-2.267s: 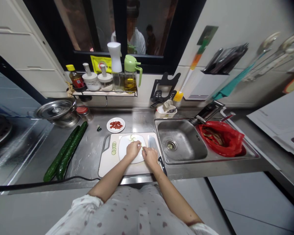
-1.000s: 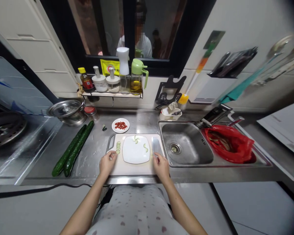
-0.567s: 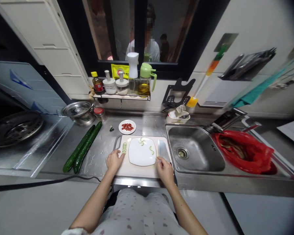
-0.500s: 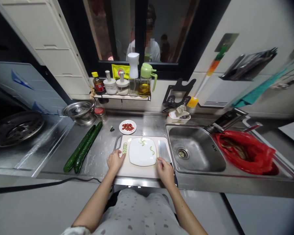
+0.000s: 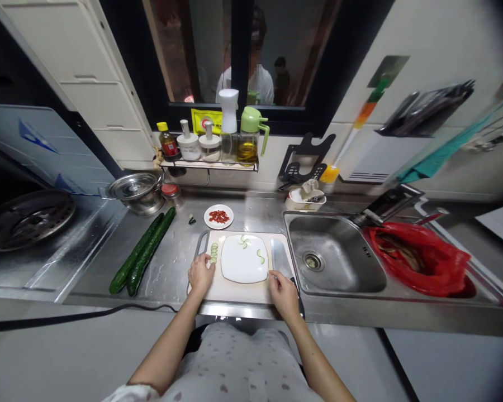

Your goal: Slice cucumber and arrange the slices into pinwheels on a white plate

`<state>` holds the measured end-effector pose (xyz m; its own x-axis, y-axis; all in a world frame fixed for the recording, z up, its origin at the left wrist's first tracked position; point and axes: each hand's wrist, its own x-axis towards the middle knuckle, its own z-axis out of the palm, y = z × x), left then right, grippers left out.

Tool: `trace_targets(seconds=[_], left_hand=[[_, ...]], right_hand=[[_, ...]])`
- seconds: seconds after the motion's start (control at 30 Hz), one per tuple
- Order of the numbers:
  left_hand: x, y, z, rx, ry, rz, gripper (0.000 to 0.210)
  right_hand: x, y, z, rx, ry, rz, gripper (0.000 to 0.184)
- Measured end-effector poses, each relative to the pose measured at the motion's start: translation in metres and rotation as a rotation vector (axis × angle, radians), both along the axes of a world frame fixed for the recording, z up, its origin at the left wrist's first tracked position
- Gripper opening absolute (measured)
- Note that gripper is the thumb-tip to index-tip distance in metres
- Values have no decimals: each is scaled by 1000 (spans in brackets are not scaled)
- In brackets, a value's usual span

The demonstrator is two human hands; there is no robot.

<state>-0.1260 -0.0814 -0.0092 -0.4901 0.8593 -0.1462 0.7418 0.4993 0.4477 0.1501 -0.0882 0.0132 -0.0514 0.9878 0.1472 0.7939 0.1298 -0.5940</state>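
A white square plate (image 5: 243, 267) lies on the cutting board (image 5: 238, 293), with pale green cucumber slices (image 5: 260, 256) fanned at its top edge and right side. My left hand (image 5: 202, 274) rests at the board's left side, fingers apart, beside a short row of cucumber slices (image 5: 214, 253). At the plate's right edge, my right hand (image 5: 283, 292) has its fingers curled in; whether anything is between them I cannot make out. A knife (image 5: 279, 254) lies along the board's right side, its dark handle partly behind that hand.
Two cucumbers (image 5: 145, 254) lie to the left. Behind the board is a small plate of red pieces (image 5: 218, 217). The sink (image 5: 335, 254) and a red plastic bag (image 5: 427, 268) are on the right. A lidded pot (image 5: 136, 192) and a condiment shelf (image 5: 209, 166) stand at the back.
My left hand has moved slightly to the right, near the row of slices. My right hand and the plate look about the same.
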Motion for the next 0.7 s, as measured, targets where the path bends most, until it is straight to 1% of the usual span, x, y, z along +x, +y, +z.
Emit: trace_targets(seconds=[0.07,0.13,0.23,0.33,0.43,0.5,0.57,0.63,0.7], left_hand=[[0,0,1,-7,8,16,30],[0,0,1,-20,7,15,31],[0,0,2,-13,-7,-1,25],[1,2,1,34,-34,5,19],[3,2,0,96,-120,18,15],[2,3,-1,155,-240,55,14],[2,4,2,236,-423,99,17],[1,5,10,317,-634,112,20],[2,6,24,380,-814,91,23]], right_hand=[[0,0,-1,-4,9,1,43],[-1,0,-1,-11,18,4,44],[-2,0,-2,-23,27,9,44],[-2,-1,-1,-30,30,12,45],[-1,-1,1,-32,32,9,45],[-1,-1,3,-33,44,2,44],[-2,-1,5,-33,69,-4,44],[-4,1,9,-31,107,-3,43],[-9,4,17,-20,153,5,42]])
